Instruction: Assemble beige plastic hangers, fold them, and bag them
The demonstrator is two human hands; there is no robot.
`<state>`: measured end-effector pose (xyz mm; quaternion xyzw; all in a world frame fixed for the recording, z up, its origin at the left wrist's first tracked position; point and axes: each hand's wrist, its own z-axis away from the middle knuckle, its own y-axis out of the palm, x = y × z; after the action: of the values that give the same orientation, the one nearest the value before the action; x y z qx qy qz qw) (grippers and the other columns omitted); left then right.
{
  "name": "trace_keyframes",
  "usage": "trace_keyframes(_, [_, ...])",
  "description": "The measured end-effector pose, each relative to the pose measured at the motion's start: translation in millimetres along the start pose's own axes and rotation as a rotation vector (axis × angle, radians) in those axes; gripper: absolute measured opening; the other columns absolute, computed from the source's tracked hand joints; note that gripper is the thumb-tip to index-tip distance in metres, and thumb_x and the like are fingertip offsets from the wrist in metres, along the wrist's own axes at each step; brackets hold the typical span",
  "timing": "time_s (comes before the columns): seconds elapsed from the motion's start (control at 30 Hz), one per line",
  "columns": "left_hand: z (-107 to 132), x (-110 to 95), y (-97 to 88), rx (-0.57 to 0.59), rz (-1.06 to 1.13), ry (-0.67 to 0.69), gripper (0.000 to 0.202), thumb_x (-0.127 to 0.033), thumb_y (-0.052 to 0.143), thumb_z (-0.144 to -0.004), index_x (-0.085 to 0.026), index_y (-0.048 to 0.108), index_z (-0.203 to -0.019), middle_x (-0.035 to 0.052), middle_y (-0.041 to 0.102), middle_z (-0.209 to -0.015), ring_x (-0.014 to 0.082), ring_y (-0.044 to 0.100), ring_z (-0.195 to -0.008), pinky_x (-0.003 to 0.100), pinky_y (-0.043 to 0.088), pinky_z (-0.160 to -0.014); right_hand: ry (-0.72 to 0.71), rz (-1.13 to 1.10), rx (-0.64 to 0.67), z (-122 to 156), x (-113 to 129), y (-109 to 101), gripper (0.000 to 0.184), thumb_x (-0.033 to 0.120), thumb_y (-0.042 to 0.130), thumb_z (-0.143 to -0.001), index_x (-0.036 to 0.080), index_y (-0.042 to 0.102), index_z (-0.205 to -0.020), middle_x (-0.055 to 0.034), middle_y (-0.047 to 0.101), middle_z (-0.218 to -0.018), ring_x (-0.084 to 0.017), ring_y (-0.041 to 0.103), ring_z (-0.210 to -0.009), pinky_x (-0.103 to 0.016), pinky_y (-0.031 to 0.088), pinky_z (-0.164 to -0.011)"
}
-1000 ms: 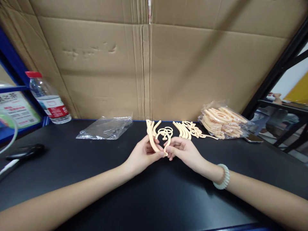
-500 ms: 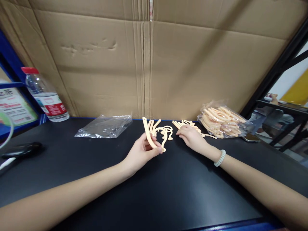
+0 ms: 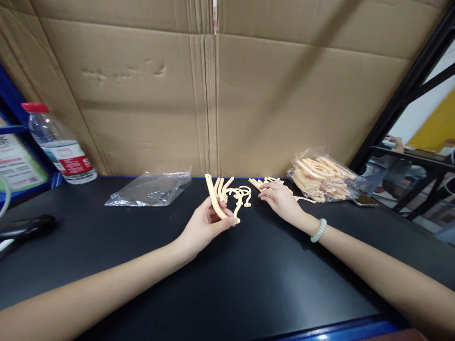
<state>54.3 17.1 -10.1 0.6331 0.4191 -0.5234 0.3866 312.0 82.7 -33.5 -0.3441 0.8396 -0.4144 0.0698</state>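
My left hand (image 3: 204,221) is closed around a cream plastic hanger arm (image 3: 213,196), a long curved bar with a hole at its upper end. A thinner curved cream piece (image 3: 237,208) rises from beside my left thumb; whether it is joined to the bar I cannot tell. Behind that hand lie several cream bars and hooks (image 3: 245,192) on the table. Over a second group of cream hanger pieces (image 3: 254,183), my right hand (image 3: 279,199) reaches with palm down and fingers slightly apart. It partly hides these pieces, and nothing shows in its grip.
A clear bag of cream hanger pieces (image 3: 320,175) stands at the right, beside a phone (image 3: 364,201). Left of the pieces lies a flat clear plastic bag (image 3: 149,189). A water bottle (image 3: 66,147) and a black object (image 3: 26,226) are farther left. Cardboard (image 3: 284,94) walls the black table's back.
The whole view has shifted slightly. My right hand's fingers look a little more spread over the pieces. My left hand keeps the hanger arm in the same pose.
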Motion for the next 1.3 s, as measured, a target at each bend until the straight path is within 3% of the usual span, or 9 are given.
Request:
trace_keyframes(0.2, [1, -1, 0.9, -0.006, -0.021, -0.002, 0.036, -0.022, 0.076, -0.071, -0.020, 0.045, -0.090, -0.0038, 0.065, -0.076, 0.0131, 0.064, -0.073, 0.029, 0.049, -0.073, 0.075, -0.059, -0.056, -2, 4, -7, 0.026, 0.015, 0.043, -0.095, 0.019, 0.069, -0.093, -0.0053, 0.071, -0.082, -0.020, 0.066, -0.070, -0.034, 0.054, -0.068])
trace_keyframes(0.37, [1, -1, 1.0, -0.007, -0.007, 0.011, 0.037, -0.023, 0.077, -0.071, -0.020, 0.046, -0.090, -0.0040, 0.064, -0.076, 0.0139, 0.065, -0.073, 0.030, 0.049, -0.073, -0.031, -0.031, 0.074, -2, 8, -12, 0.020, 0.013, 0.054, -0.088, 0.022, 0.069, -0.099, -0.0062, 0.071, -0.098, -0.024, 0.062, -0.095, -0.041, 0.049, -0.085])
trace_keyframes(0.5, [1, -1, 0.2, 0.002, 0.005, 0.002, 0.038, -0.021, 0.078, -0.070, -0.020, 0.046, -0.090, -0.0043, 0.064, -0.076, 0.0128, 0.064, -0.073, 0.028, 0.049, -0.074, -0.084, 0.022, 0.157, -2, 10, -11, 0.023, 0.010, 0.053, -0.088, 0.021, 0.070, -0.098, -0.0081, 0.071, -0.094, -0.027, 0.058, -0.096, -0.046, 0.045, -0.087])
trace_keyframes(0.6, [1, 0, -0.1, 0.003, 0.000, 0.009, 0.036, -0.021, 0.076, -0.072, -0.020, 0.046, -0.090, -0.0042, 0.064, -0.075, 0.0123, 0.064, -0.073, 0.028, 0.048, -0.073, -0.094, 0.037, 0.138, -4, 14, -10, 0.021, 0.014, 0.049, -0.093, 0.020, 0.069, -0.093, -0.0103, 0.067, -0.104, -0.028, 0.056, -0.100, -0.046, 0.044, -0.089])
trace_keyframes(0.7, [1, 0, 0.1, 0.003, 0.009, 0.014, 0.036, -0.020, 0.077, -0.071, -0.020, 0.046, -0.090, -0.0045, 0.064, -0.075, 0.0126, 0.064, -0.072, 0.028, 0.049, -0.073, -0.034, -0.010, 0.002, -6, 22, -15, 0.023, 0.019, 0.042, -0.097, 0.019, 0.065, -0.099, -0.0126, 0.061, -0.108, -0.024, 0.058, -0.093, -0.040, 0.047, -0.082])
trace_keyframes(0.83, [0, 0, 0.7, 0.007, 0.016, 0.007, 0.037, -0.021, 0.077, -0.070, -0.020, 0.045, -0.089, -0.0047, 0.064, -0.075, 0.0123, 0.063, -0.072, 0.029, 0.048, -0.074, 0.144, -0.268, -0.222, -7, 43, -25, 0.020, 0.029, 0.042, -0.099, 0.021, 0.060, -0.101, -0.0043, 0.060, -0.081, -0.018, 0.057, -0.070, -0.032, 0.047, -0.066])
trace_keyframes(0.97, [0, 0, 0.8, -0.003, 0.003, 0.009, 0.037, -0.022, 0.077, -0.070, -0.020, 0.046, -0.090, -0.0039, 0.063, -0.077, 0.0133, 0.063, -0.074, 0.029, 0.048, -0.074, 0.359, -0.754, -0.192, -5, 63, -27, 0.024, 0.043, 0.043, -0.098, 0.022, 0.052, -0.103, 0.0054, 0.055, -0.055, -0.013, 0.056, -0.046, -0.025, 0.042, -0.049])
trace_keyframes(1.13, [0, -1, 1.0, -0.006, -0.015, 0.008, 0.039, -0.024, 0.079, -0.068, -0.020, 0.048, -0.091, -0.0033, 0.062, -0.079, 0.0135, 0.063, -0.073, 0.029, 0.048, -0.073, 0.543, -1.093, -0.129, -4, 78, -21, 0.034, 0.053, 0.055, -0.090, 0.022, 0.048, -0.102, -0.0020, 0.071, -0.072, -0.018, 0.070, -0.060, -0.025, 0.048, -0.051])
trace_keyframes(1.3, [0, -1, 1.3, -0.019, -0.025, 0.018, 0.038, -0.025, 0.079, -0.068, -0.019, 0.049, -0.090, -0.0029, 0.061, -0.078, 0.0143, 0.063, -0.073, 0.031, 0.048, -0.075, 0.634, -1.259, -0.117, -1, 82, -21, 0.032, 0.050, 0.065, -0.084, 0.020, 0.059, -0.094, -0.0076, 0.070, -0.098, -0.020, 0.069, -0.084, -0.028, 0.054, -0.065])
